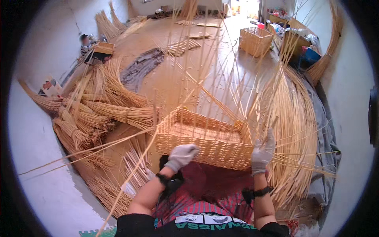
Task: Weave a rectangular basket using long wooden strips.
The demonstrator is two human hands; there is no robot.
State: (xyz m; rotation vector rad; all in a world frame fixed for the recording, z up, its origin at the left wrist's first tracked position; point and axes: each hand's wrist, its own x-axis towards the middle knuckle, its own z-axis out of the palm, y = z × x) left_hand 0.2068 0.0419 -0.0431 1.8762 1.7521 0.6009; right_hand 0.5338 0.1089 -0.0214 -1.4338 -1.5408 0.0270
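Wicker of a pale honey colour forms the rectangular basket (221,153) that sits, open side up, at the far edge of the dark red lap cloth (207,179), its near wall toward the wearer. Long thin rods (252,100) rise above its rim, and others jut out sideways from both ends, so the step in hand looks like weaving or tightening the walls. The left hand (182,155), in a pale glove, is at the near wall toward its left corner with fingers curled in; whether they pinch a strand cannot be told. The right hand (263,155), also gloved, is at the near right corner with fingers pointing upward along the rods; whether they grasp one is unclear. As a judgement, the next move calls for steadying that corner while a loose rod is bent, passed between the uprights and pressed snug, without cracking it. Bundled rods (122,112) cover the floor left of the lap, and a loose heap (296,134) spreads to its right. As for writing, green capitals run upside down across the black shirt (132,226), beside a white printed panel (203,219); no label shows on the basket.
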